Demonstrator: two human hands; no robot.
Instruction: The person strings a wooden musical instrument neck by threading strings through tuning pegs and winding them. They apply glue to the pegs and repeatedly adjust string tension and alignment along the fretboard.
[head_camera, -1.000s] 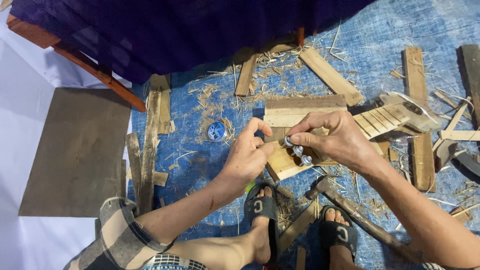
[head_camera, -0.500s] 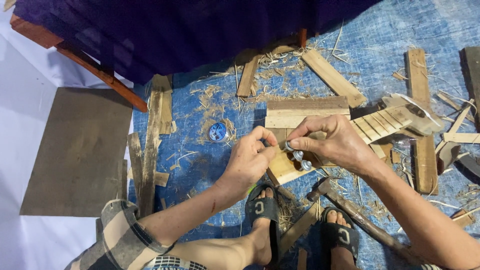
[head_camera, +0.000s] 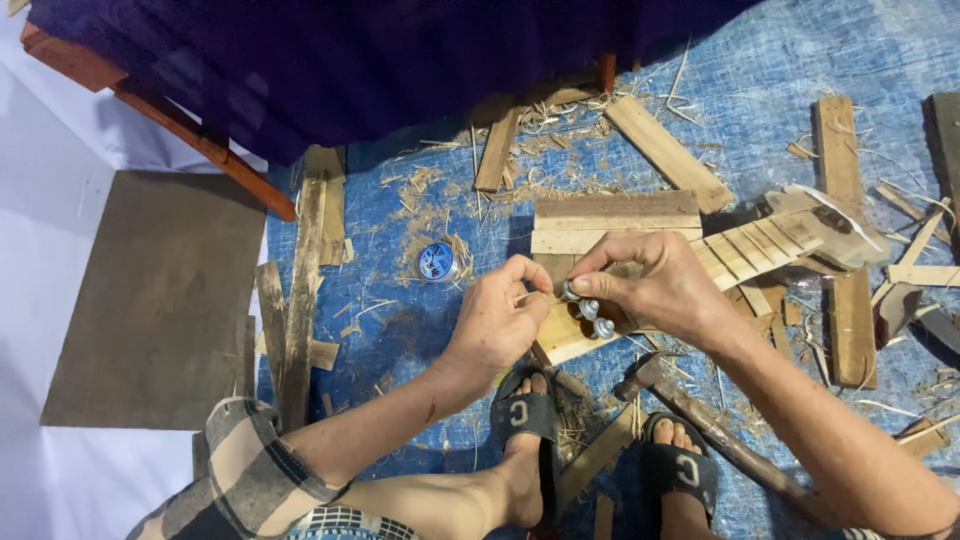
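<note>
Two hands: left hand (head_camera: 495, 325) and right hand (head_camera: 655, 285) meet over a small wooden instrument (head_camera: 700, 255) shaped like a little guitar, seen from the head camera.
Right fingers: thumb and forefinger pinched together on one of the silver tuning pegs (head_camera: 590, 310) at the instrument's near end; the other pegs sit just below the fingertips.
Left fingers: closed tip to tip just beside the pegs; whether they grip a thin string or only a peg, I cannot tell.
Spool: a round blue spool (head_camera: 437, 262) lies on the blue tarp (head_camera: 400, 330), left of the left fingers, apart from them.
Hammer: a hammer (head_camera: 700, 420) lies below the right wrist, near the sandalled feet (head_camera: 530, 420).
Risk, slip: the pegs are small and smooth; a loose pinch could let one twist free.
Risk, loss: anything dropped would likely vanish among the wood shavings (head_camera: 440, 200) beyond the fingers.
Risk, strain: hard turning might crack the thin wood.
</note>
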